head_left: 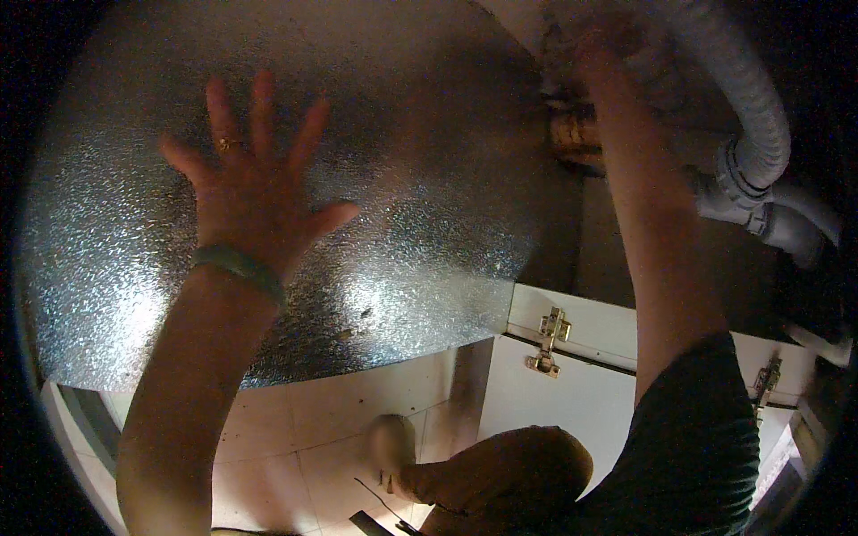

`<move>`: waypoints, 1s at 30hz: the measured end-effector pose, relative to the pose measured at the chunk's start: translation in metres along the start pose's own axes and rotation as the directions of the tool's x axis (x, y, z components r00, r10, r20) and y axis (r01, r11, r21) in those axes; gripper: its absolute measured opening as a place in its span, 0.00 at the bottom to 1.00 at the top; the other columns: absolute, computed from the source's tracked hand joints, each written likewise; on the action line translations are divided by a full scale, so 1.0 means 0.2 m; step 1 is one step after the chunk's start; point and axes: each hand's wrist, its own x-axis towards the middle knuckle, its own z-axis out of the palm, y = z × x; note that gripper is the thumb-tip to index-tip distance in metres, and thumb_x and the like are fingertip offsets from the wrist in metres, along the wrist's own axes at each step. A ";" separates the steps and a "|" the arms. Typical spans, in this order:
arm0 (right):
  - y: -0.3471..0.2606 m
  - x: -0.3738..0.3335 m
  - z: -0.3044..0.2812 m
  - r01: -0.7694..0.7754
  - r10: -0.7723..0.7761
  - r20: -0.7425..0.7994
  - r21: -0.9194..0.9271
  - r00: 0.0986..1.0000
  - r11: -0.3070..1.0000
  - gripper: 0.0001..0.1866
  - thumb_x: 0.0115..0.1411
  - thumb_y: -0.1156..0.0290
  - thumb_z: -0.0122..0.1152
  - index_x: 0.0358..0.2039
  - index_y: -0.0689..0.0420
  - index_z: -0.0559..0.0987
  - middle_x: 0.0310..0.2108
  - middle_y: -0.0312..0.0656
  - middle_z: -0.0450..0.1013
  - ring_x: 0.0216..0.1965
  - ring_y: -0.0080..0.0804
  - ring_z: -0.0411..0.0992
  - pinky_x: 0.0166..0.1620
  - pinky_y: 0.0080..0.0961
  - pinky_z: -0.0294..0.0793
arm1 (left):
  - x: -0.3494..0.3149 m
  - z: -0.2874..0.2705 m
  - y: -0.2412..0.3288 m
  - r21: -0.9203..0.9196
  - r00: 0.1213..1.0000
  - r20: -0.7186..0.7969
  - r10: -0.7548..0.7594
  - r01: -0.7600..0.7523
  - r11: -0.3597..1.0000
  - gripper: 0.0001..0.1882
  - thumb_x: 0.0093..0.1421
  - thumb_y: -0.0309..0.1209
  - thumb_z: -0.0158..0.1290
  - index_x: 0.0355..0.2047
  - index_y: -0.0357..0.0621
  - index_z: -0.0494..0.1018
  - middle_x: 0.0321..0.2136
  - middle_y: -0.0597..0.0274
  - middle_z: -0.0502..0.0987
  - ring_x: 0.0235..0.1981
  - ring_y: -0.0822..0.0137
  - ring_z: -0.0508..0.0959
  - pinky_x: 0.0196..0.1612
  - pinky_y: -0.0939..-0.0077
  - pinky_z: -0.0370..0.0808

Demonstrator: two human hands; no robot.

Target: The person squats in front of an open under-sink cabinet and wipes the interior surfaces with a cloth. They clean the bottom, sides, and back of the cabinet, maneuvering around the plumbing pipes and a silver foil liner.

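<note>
In the cabinet [593,320], foil sheet [429,232] seemingly laid except beside corrugated pipe [746,94]; left grip [248,198] wide; right grip [615,37], can't tell.

It looks like a kitchen's under-sink cabinet [590,314], judging by the ribbed grey hose [758,94], silvery textured sheet [429,232], white door [554,413] on metal hinges [550,341] and tiled floor [344,402].

Lg silvery sheet [407,214], txtd, spread flat
</note>
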 end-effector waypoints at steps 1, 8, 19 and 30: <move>0.02 0.04 -0.03 0.011 -0.011 0.006 -0.011 1.000 1.000 0.30 0.64 0.51 0.49 0.63 0.49 0.64 0.64 0.42 0.60 0.64 0.45 0.59 0.63 0.44 0.59 | 0.00 0.00 0.00 -0.019 1.000 -0.017 0.001 -0.001 1.000 0.49 0.50 0.73 0.45 0.69 0.72 0.49 0.72 0.55 0.41 0.70 0.38 0.40 0.53 0.17 0.51; 0.08 0.10 -0.06 0.082 -0.080 0.052 -0.038 0.995 0.996 0.30 0.64 0.50 0.48 0.64 0.48 0.62 0.64 0.42 0.60 0.65 0.44 0.58 0.63 0.45 0.58 | -0.01 -0.02 0.00 -0.045 1.000 -0.010 0.002 -0.003 0.999 0.49 0.49 0.72 0.48 0.69 0.72 0.50 0.71 0.55 0.42 0.70 0.38 0.40 0.53 0.18 0.51; -0.37 -0.33 0.13 0.062 -0.087 0.073 0.294 0.994 0.954 0.31 0.65 0.47 0.45 0.65 0.46 0.60 0.65 0.41 0.58 0.65 0.44 0.58 0.64 0.46 0.57 | 0.01 -0.07 0.00 0.041 0.999 0.047 -0.020 0.018 0.999 0.51 0.49 0.72 0.47 0.70 0.71 0.47 0.71 0.53 0.40 0.70 0.37 0.40 0.53 0.16 0.50; -0.28 -0.35 0.30 0.181 -0.181 0.085 0.001 0.980 0.983 0.25 0.65 0.54 0.49 0.61 0.49 0.67 0.56 0.46 0.70 0.58 0.47 0.69 0.55 0.45 0.72 | 0.00 -0.10 0.00 0.019 0.995 0.090 -0.039 0.037 0.999 0.49 0.51 0.71 0.47 0.69 0.72 0.48 0.71 0.54 0.41 0.70 0.37 0.39 0.54 0.16 0.49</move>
